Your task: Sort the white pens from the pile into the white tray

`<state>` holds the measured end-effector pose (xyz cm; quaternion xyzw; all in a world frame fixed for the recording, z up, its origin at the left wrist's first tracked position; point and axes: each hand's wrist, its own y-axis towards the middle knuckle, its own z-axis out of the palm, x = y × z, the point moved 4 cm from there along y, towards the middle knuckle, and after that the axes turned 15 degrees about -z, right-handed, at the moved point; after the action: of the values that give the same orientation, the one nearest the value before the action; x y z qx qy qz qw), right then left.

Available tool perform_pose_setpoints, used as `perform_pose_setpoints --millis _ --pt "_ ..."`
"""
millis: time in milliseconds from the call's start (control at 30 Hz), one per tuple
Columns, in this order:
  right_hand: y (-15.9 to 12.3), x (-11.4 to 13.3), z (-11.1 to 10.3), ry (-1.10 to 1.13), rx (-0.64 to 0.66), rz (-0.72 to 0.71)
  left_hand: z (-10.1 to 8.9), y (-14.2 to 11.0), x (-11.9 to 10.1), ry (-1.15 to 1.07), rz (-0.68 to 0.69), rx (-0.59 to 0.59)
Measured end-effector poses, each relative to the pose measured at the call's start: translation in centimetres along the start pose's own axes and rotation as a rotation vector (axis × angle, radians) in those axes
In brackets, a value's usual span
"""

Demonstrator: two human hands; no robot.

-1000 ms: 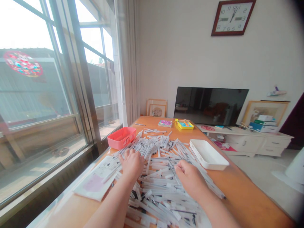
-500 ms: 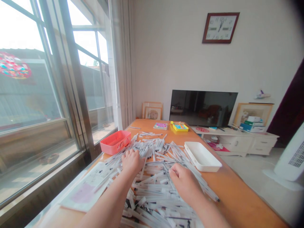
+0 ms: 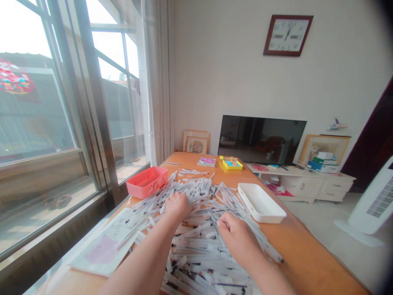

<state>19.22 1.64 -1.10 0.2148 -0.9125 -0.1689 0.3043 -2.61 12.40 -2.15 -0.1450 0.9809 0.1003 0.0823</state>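
Note:
A big heap of white pens (image 3: pixel 199 241) with black tips covers the middle of an orange wooden table (image 3: pixel 307 254). My left hand (image 3: pixel 178 206) rests knuckles-up on the heap, fingers curled down among the pens near the far part. My right hand (image 3: pixel 238 235) lies on the heap closer to me, fingers curled and pinched on pens at its front. What exactly either hand holds is hidden by the fingers.
A pink tray (image 3: pixel 146 181) sits at the heap's left, a white tray (image 3: pixel 260 202) at its right. Printed paper sheets (image 3: pixel 107 241) lie at the left near the window. Small colourful boxes (image 3: pixel 231 163) stand at the far end; a TV and low cabinet stand beyond.
The view swung right and down a little. My left hand slid slightly right and further into the heap; my right hand edged left. Both stay on the pens.

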Motion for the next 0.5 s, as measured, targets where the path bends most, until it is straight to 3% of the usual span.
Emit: perform_pose_setpoints --millis 233,500 --pt "0.0 -0.1 -0.1 0.008 -0.014 -0.008 -0.6 -1.4 -1.6 -0.006 0.139 0.028" --pt "0.0 0.0 -0.2 0.010 -0.031 -0.031 -2.3 -5.1 -2.7 -0.059 0.380 0.063"
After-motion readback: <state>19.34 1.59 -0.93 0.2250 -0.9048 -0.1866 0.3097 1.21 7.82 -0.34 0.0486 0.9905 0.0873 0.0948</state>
